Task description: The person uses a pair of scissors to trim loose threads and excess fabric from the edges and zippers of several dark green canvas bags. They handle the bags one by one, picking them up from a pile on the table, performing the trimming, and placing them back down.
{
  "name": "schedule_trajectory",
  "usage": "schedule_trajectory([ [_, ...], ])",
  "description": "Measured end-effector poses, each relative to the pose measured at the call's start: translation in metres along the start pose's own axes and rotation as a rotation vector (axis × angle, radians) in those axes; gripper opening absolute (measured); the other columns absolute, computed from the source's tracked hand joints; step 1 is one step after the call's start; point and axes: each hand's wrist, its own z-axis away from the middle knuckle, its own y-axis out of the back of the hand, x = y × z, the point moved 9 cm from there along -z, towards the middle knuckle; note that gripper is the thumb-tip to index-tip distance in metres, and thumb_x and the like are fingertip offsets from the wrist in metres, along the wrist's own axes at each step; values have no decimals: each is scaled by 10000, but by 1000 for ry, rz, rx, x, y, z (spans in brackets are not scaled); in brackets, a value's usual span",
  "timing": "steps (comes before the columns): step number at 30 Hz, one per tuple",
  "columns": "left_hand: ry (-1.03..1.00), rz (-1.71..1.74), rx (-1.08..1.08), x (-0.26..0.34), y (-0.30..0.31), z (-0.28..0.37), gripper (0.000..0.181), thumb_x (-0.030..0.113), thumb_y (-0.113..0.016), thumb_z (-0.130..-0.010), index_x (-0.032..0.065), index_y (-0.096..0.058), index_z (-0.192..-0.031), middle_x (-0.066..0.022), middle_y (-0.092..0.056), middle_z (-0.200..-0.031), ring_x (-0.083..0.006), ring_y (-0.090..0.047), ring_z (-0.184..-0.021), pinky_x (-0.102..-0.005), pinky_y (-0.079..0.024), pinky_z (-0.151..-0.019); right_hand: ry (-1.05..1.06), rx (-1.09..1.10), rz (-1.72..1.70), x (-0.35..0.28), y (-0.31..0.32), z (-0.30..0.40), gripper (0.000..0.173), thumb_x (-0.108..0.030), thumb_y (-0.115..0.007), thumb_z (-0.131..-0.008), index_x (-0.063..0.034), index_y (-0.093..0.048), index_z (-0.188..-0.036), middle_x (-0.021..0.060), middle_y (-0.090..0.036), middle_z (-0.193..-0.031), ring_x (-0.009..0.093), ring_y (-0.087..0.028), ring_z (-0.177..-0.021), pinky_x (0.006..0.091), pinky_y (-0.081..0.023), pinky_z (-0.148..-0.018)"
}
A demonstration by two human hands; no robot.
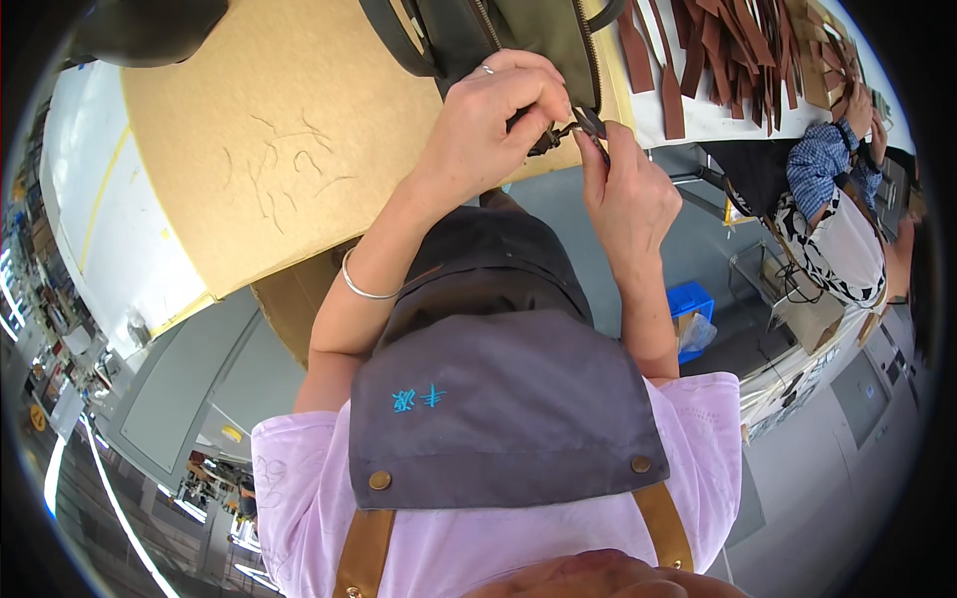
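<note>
An olive-green bag with black trim lies at the table's front, its metal-toothed zips running away from me. Against its near end, my left hand pinches a small dark piece between thumb and fingers; whether this is a strap end or a zip pull is hard to see. My right hand grips a small dark bladed tool, which looks like thread snips. The tool's tip is close to the left fingertips and the dark piece. Fingers partly cover both items.
Several loose dark threads lie on the tan board. A dark rounded object stands at the far left. Brown strips are piled at the right, near another person's hands. A blue bin sits below table level.
</note>
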Motion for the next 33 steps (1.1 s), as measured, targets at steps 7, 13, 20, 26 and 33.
schedule_trajectory([
  [7, -39, 6, -5, 7, 6, 0, 142, -107, -679, -827, 33, -669, -802, -58, -733, -861, -237, -679, -1009, -330, -553, -854, 11, 4, -13, -2, -1, -1, 221, -286, -750, -900, -102, -628, -896, 51, -628, -654, 246, -591, -497, 345, -447, -467],
  [13, 369, -78, 62, -14, 103, 72, 183, -101, -702, -810, 29, -720, -938, -116, -709, -1061, -288, -662, -1070, -368, -514, -940, -291, -52, -523, 44, -9, 1, 252, -230, -783, -897, -60, -677, -1050, 4, -558, -624, 117, -508, -498, 254, -393, -490],
  [20, 417, -547, 519, 2, 200, 85, 661, 100, -779, -883, 71, -467, -1465, -98, -683, -1128, -233, -645, -1035, -370, -515, -936, -96, 32, -656, 7, -11, -36, 406, -90, -812, -785, -80, -710, -1178, 25, -624, -691, 130, -539, -543, 247, -408, -508],
  [26, 242, -56, 430, 6, 106, -12, 864, 55, -761, -882, 24, -229, -1562, -86, -660, -1017, -109, -613, -873, -261, -528, -782, 469, 101, -411, -86, -4, -42, 524, -108, -735, -657, -73, -717, -1180, 20, -577, -633, 188, -591, -550, 346, -461, -522],
  [33, 286, 168, 455, 10, 131, -13, 911, 35, -775, -856, 57, -222, -1580, -21, -655, -882, -84, -610, -750, -233, -514, -725, 511, 40, -547, -96, 3, -50, 395, -142, -768, -780, -74, -717, -1166, 37, -597, -632, 198, -608, -553, 350, -463, -531],
])
